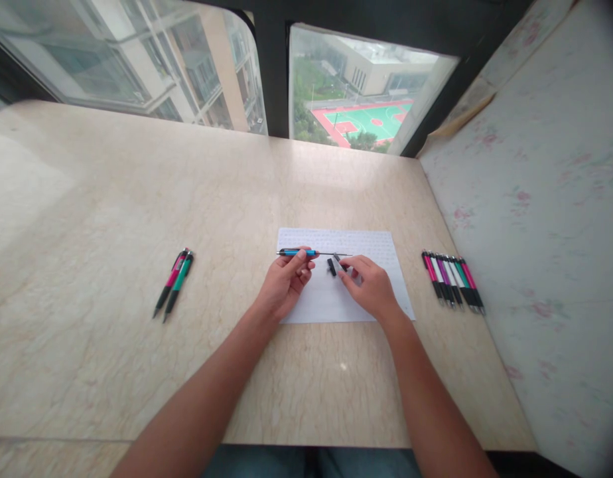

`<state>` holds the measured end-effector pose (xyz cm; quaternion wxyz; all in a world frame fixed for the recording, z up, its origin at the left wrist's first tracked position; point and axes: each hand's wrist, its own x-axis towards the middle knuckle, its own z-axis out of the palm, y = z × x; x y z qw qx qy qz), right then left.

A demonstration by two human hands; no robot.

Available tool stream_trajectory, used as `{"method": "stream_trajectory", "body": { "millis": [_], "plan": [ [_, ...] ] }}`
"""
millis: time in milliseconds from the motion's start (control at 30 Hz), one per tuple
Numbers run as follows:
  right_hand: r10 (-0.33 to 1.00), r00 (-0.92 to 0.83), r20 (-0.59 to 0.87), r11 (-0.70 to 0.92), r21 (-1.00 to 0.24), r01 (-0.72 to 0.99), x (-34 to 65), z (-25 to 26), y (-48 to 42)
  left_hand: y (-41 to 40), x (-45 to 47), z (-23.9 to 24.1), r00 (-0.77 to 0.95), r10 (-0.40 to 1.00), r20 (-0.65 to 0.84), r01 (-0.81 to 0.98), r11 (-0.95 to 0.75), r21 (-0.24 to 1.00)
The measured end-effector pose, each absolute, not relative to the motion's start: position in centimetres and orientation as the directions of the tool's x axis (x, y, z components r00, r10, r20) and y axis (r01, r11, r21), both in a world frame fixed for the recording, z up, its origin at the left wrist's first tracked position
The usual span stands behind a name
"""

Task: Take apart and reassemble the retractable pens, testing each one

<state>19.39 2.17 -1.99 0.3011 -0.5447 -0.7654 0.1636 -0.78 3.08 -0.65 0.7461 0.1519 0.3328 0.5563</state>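
Fingers [305, 260] of the left hand [282, 282] close in a pinch, thumb uppermost, on a slim blue pen barrel with a black clip [289, 252], held level above a white sheet of handwritten paper [331, 302]. Its thin dark refill [329, 253] projects toward the right hand [370, 282], whose thumb and index finger nearly meet at small dark parts; their exact grip cannot be told. Beside these parts is a short black cylindrical grip [331, 267]. Both forearms reach forward and converge, the left [211, 378] slanting rightward, the right [426, 385] leftward, over a beige marbled worktop [316, 385]. Two pink and green pens with black grips [174, 282] lie well apart, to the left.
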Motion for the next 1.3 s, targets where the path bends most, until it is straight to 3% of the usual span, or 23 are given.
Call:
{"method": "stream_trajectory", "body": {
  "millis": [100, 200, 300, 400, 733, 1000, 1300],
  "plan": [
    [0.934, -0.244, 0.260, 0.354, -0.604, 0.714, 19.6, -1.7, 2.2, 3.1, -0.7, -0.7, 0.164, 0.931, -0.326, -0.723, 0.338, 0.602],
    [0.944, -0.143, 0.298, 0.317, -0.689, 0.652, 19.7, -1.1, 2.1, 3.0, -0.7, -0.7, 0.172, 0.928, -0.330, -0.710, 0.349, 0.611],
    [0.957, 0.015, 0.290, 0.247, -0.841, 0.482, 19.8, -0.6, 1.9, 2.9, -0.6, -0.6, 0.169, 0.926, -0.338, -0.684, 0.357, 0.636],
    [0.974, 0.013, 0.225, 0.204, -0.909, 0.364, 19.6, -0.3, 1.7, 2.7, -0.4, -0.6, 0.170, 0.923, -0.344, -0.648, 0.368, 0.667],
    [0.960, -0.084, 0.265, 0.272, -0.829, 0.489, 18.8, 0.1, 1.6, 2.4, -0.5, -0.6, 0.257, 0.914, -0.314, -0.485, 0.403, 0.776],
    [0.953, -0.135, 0.271, 0.302, -0.816, 0.494, 18.6, 0.5, 1.5, 2.3, -0.3, -0.6, 0.224, 0.929, -0.295, -0.541, 0.370, 0.755],
    [0.961, 0.003, 0.278, 0.223, -0.778, 0.587, 19.3, -0.2, 1.9, 2.8, -0.6, -0.6, 0.066, 0.942, -0.328, -0.619, 0.297, 0.727]
  ]
}}
